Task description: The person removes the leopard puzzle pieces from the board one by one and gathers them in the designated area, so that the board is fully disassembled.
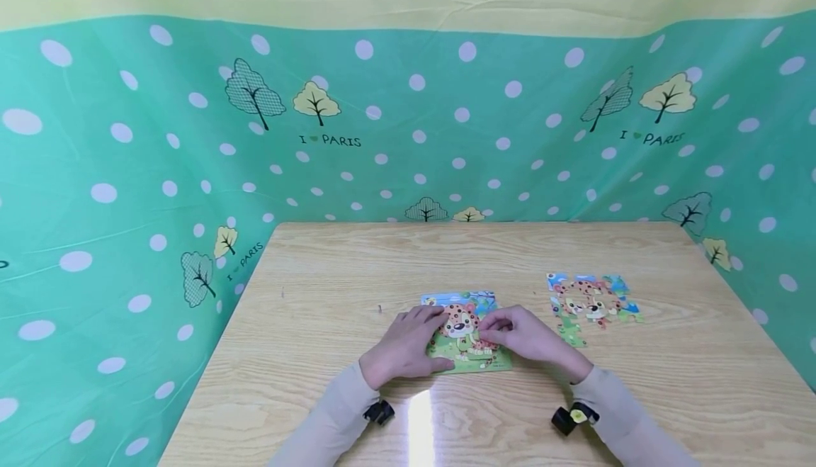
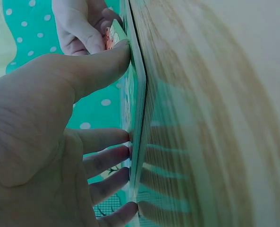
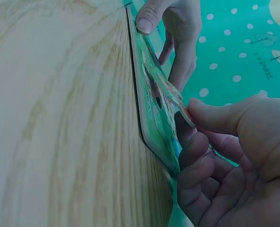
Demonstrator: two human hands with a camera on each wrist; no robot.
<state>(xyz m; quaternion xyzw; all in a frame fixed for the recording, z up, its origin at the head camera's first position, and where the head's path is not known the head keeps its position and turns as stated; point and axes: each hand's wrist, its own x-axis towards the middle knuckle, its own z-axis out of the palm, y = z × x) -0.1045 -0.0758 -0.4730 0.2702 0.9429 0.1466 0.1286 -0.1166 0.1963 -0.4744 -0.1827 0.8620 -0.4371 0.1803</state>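
Observation:
A flat puzzle board (image 1: 502, 363) with a spotted leopard cartoon lies on the table in front of me. My left hand (image 1: 408, 345) rests on its left side; in the left wrist view the thumb and spread fingers touch the board. My right hand (image 1: 525, 334) is over the board's right side and pinches a puzzle piece (image 3: 165, 87) between thumb and fingers. That piece is tilted, its held end raised off the board. In the left wrist view the puzzle piece (image 2: 116, 34) shows just beyond the left thumb.
Right of the board lies a group of puzzle pieces (image 1: 576, 290) with a matching leopard picture, ragged at its lower edge. The wooden table (image 1: 319, 276) meets a green dotted curtain (image 1: 446, 169) at the back and sides. Both wrists wear small black cameras.

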